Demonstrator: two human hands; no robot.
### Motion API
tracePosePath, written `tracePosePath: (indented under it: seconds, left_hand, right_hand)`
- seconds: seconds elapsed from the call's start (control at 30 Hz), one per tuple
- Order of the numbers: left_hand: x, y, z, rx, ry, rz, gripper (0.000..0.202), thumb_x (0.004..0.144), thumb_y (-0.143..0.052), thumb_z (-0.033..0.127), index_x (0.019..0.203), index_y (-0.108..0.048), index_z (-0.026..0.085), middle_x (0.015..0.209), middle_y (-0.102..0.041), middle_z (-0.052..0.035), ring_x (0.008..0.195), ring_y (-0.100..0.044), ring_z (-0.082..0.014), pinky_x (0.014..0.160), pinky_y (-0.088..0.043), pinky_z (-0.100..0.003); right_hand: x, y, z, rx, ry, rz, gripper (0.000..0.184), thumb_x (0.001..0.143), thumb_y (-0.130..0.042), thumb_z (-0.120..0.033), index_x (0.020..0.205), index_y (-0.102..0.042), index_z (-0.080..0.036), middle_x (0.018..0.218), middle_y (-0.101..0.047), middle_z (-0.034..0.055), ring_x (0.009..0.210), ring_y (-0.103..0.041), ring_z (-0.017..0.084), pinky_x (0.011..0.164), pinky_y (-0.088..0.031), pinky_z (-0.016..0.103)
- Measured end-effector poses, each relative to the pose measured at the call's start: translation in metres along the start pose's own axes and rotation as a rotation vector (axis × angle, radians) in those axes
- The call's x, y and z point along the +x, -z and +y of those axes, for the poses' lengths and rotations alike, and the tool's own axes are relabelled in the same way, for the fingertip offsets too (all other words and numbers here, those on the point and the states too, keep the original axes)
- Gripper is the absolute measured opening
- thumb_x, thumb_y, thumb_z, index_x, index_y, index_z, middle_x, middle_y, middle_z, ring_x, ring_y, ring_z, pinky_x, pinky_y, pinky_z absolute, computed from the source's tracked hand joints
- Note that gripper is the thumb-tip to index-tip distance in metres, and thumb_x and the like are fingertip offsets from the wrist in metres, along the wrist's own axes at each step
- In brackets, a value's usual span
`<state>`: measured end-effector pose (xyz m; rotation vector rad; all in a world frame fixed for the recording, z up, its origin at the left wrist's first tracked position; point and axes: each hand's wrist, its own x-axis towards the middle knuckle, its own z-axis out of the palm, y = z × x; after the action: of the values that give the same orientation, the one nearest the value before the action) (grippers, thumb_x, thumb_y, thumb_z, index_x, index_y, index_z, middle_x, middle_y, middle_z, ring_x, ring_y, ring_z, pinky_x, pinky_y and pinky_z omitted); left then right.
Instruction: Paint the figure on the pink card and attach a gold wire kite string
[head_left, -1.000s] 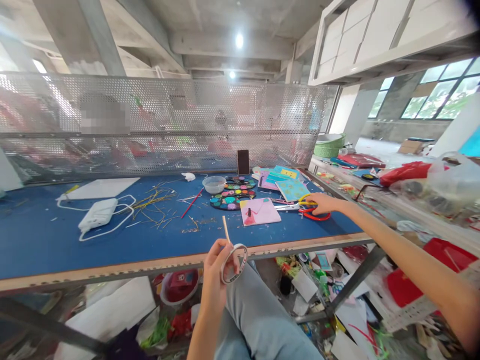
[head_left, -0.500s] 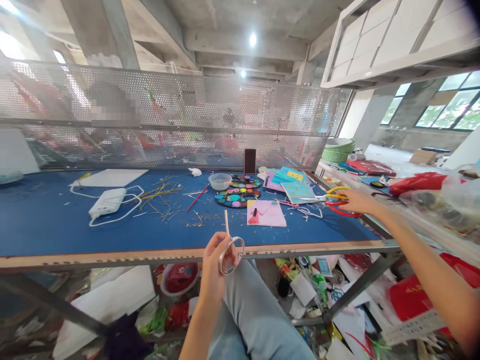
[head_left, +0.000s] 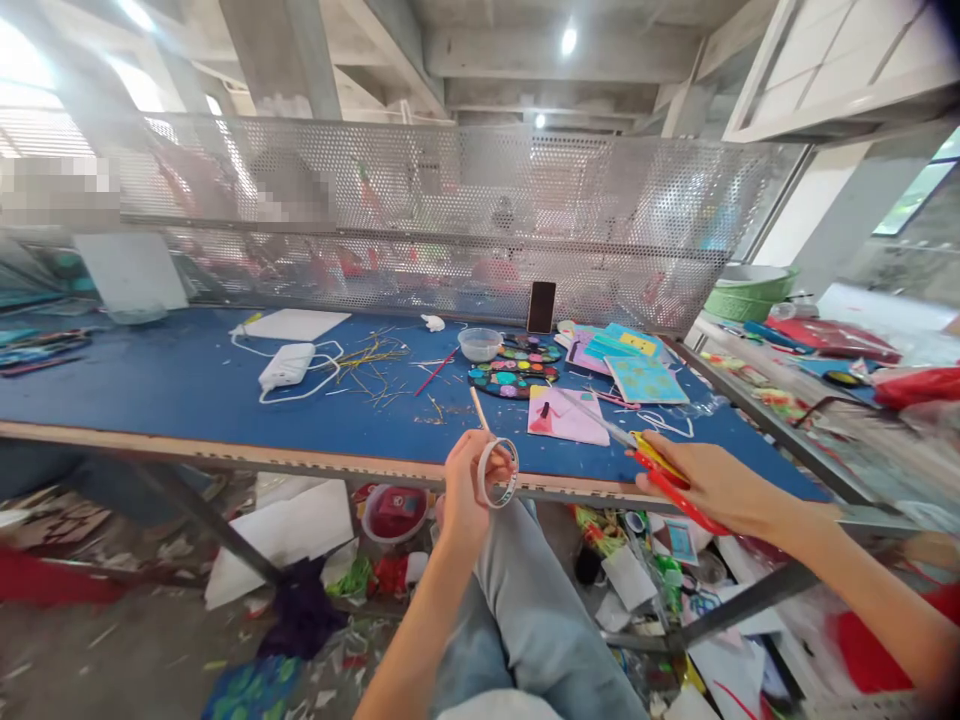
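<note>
My left hand (head_left: 463, 490) is shut on a narrow roll of clear tape (head_left: 497, 473) and a thin wooden stick (head_left: 478, 408), whose tip points up past my fingers. My right hand (head_left: 712, 488) grips a pair of scissors (head_left: 651, 458) with red and yellow handles by the table's near edge, blades pointing up and left. Just beyond the scissors lies a pink paper card (head_left: 566, 415) with a small figure on it. A round paint palette (head_left: 514, 378) sits farther back.
The blue-topped table (head_left: 150, 380) holds a white power bank with cable (head_left: 286, 366), scattered straw bits (head_left: 367, 362), a plastic bowl (head_left: 480, 344), an upright phone (head_left: 541, 306) and turquoise cards (head_left: 645, 380). A perforated metal screen (head_left: 450, 190) stands behind. Scrap litters the floor below.
My right hand has lifted the scissors from the table and brought them toward the near edge. The view has swung left. My left hand still holds the tape and stick.
</note>
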<state>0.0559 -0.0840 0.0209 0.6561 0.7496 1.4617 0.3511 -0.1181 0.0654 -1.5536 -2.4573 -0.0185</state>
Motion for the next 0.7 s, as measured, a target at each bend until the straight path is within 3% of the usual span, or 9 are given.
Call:
tracePosePath:
  seconds: [0.17, 0.27, 0.37, 0.47, 0.7]
  left_hand:
    - [0.001, 0.000, -0.001, 0.022, 0.004, 0.009, 0.028, 0.067, -0.076, 0.039, 0.069, -0.059, 0.017, 0.056, -0.064, 0.0012, 0.051, -0.063, -0.0121, 0.050, -0.051, -0.019]
    - [-0.001, -0.002, 0.000, 0.062, -0.037, -0.001, 0.031, 0.066, -0.078, 0.041, 0.068, -0.058, 0.018, 0.056, -0.066, -0.0001, 0.051, -0.064, -0.0124, 0.050, -0.051, -0.018]
    - [-0.002, -0.004, 0.001, 0.091, -0.037, -0.010, 0.032, 0.065, -0.079, 0.041, 0.068, -0.056, 0.018, 0.055, -0.067, -0.0005, 0.048, -0.063, -0.0119, 0.048, -0.050, -0.018]
    - [-0.003, -0.004, 0.001, 0.102, -0.032, -0.029, 0.033, 0.065, -0.079, 0.041, 0.070, -0.056, 0.018, 0.054, -0.066, 0.0002, 0.047, -0.064, -0.0129, 0.048, -0.050, -0.018]
    - [-0.003, 0.001, 0.000, 0.117, -0.052, -0.073, 0.035, 0.067, -0.078, 0.044, 0.073, -0.055, 0.018, 0.061, -0.070, -0.0022, 0.051, -0.067, -0.0141, 0.051, -0.051, -0.019]
  right_hand:
    - [0.001, 0.003, -0.018, -0.083, -0.013, -0.063, 0.065, 0.087, -0.049, -0.064, 0.131, -0.055, -0.017, 0.113, -0.072, 0.0184, 0.091, -0.073, 0.037, 0.071, -0.059, 0.046]
    - [0.004, 0.011, -0.029, -0.189, 0.016, -0.045, 0.063, 0.087, -0.049, -0.067, 0.125, -0.058, -0.017, 0.120, -0.070, 0.0183, 0.095, -0.073, 0.035, 0.072, -0.059, 0.044]
    - [0.009, 0.021, -0.039, -0.344, -0.006, -0.090, 0.053, 0.091, -0.045, -0.062, 0.114, -0.063, -0.018, 0.105, -0.076, 0.0141, 0.081, -0.075, 0.033, 0.062, -0.056, 0.042]
    - [0.012, 0.026, -0.044, -0.411, 0.000, -0.103, 0.055, 0.089, -0.046, -0.062, 0.115, -0.064, -0.017, 0.089, -0.078, 0.0102, 0.067, -0.074, 0.034, 0.050, -0.046, 0.038]
    - [0.013, 0.025, -0.042, -0.393, 0.079, 0.001, 0.044, 0.087, -0.055, -0.060, 0.099, -0.067, -0.020, 0.082, -0.078, 0.0059, 0.059, -0.071, 0.030, 0.046, -0.027, 0.030]
